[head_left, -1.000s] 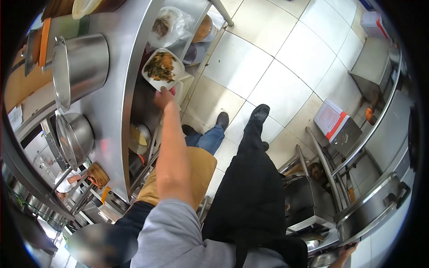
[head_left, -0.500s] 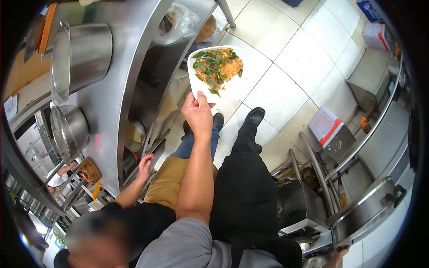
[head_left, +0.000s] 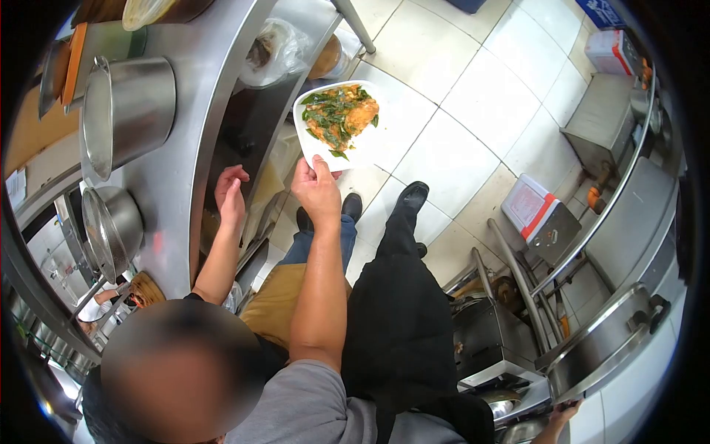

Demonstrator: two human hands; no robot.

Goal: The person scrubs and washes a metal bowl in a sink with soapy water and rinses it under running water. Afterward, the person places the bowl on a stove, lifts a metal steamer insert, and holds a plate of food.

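Observation:
My left hand [head_left: 318,185] grips the near edge of a white plate [head_left: 359,155], with the thumb on top and the other fingers under it. On the plate lies a piece of fried food in an orange coating [head_left: 361,115], covered with dark green leaves [head_left: 325,122]. I hold it over the tiled floor, beside the steel counter. At the lower right edge, my right hand [head_left: 566,416] has its fingers curled at the near edge of a shallow steel pan [head_left: 592,362]; part of that hand is hidden.
A co-worker in a tan apron [head_left: 274,296] stands close on my left, one hand [head_left: 231,194] raised by the counter edge. A steel pot [head_left: 140,111] and a strainer [head_left: 103,233] stand on the counter [head_left: 166,192]. A square tin [head_left: 540,214] and pipe rails [head_left: 518,281] are at right.
The co-worker's head and hand have moved forward along the counter, closer to the plate. The view has shifted slightly. My left hand still holds the plate, and my right hand stays at the pan.

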